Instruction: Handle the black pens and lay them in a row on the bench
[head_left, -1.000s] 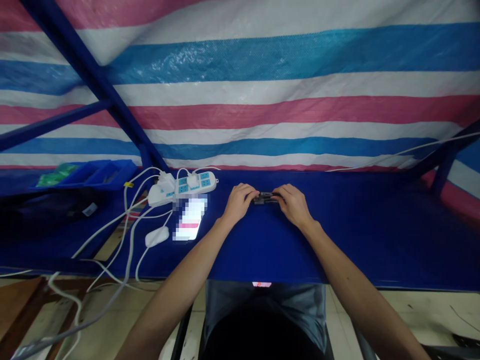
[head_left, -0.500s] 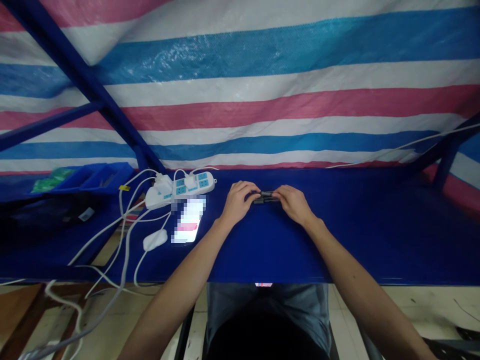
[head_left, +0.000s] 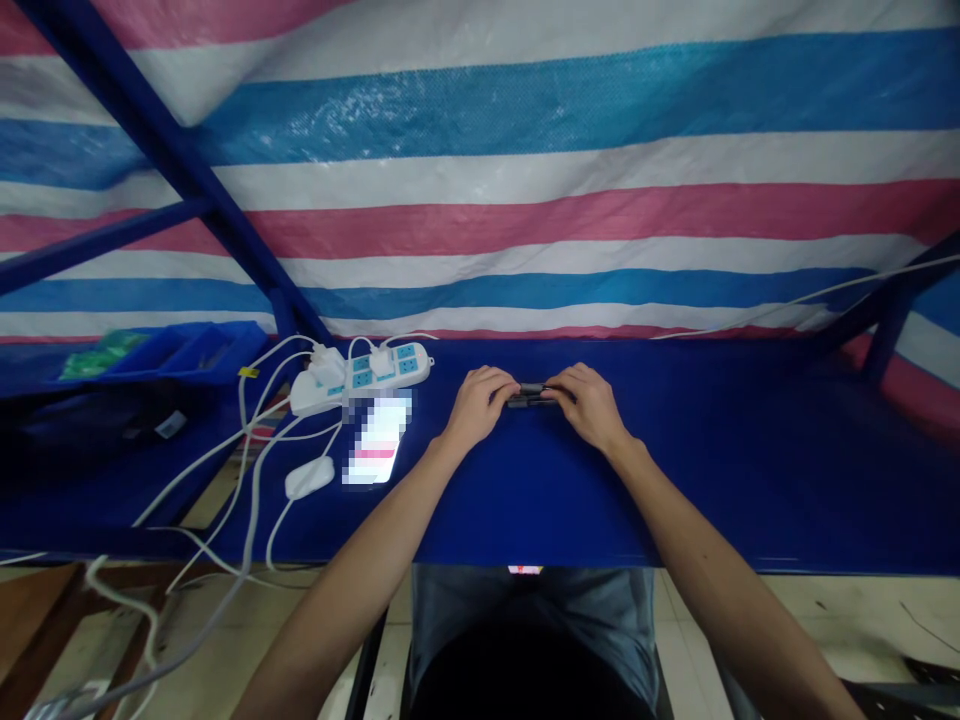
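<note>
Over the blue tabletop, my left hand pinches the left end of a slim black pen-like stick. My right hand closes its thumb and fingers on the right end of that stick. Just in front of it lies a second dark stick, close under my fingertips; whether the two touch I cannot tell. My fingers cover the ends, so the exact kind of these sticks is unclear.
Left of my hands lie a lit phone, a white power strip with plugs and a white adapter. White cables hang over the front edge. A blue divided tray stands far left; striped sheeting hangs behind.
My hands stay in nearly the same place. A little more of the black stick shows between my fingertips, and my right fingers have shifted slightly.
</note>
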